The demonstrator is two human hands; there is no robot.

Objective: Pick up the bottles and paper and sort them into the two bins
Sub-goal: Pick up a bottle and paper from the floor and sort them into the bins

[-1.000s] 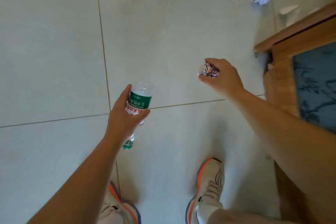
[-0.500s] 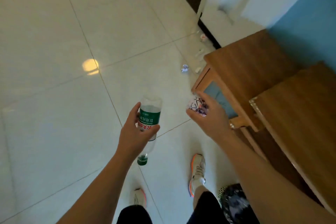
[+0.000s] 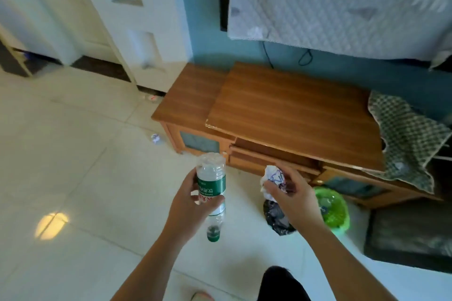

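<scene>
My left hand point(image 3: 189, 205) grips a clear plastic bottle point(image 3: 211, 178) with a green label, held upside down so its green cap points at the floor. My right hand point(image 3: 293, 199) is closed on a crumpled ball of paper point(image 3: 272, 177) with coloured scribbles. Just beyond and below the right hand stand two bins on the floor: one lined with a black bag point(image 3: 276, 219), partly hidden by my wrist, and one lined with a green bag point(image 3: 336, 212) to its right. Another crumpled paper point(image 3: 155, 137) lies on the tiles by the cabinet's left end.
A low wooden cabinet point(image 3: 281, 110) runs along the blue wall, a checked cloth point(image 3: 408, 139) draped over its right end. A dark mat point(image 3: 411, 239) lies at the right. A white door point(image 3: 137, 19) stands at the back left, small litter point(image 3: 152, 97) at its foot.
The view has swung up from the floor to the cabinet and wall, bringing both bins into sight. Both hands have kept their hold on the bottle and the paper.
</scene>
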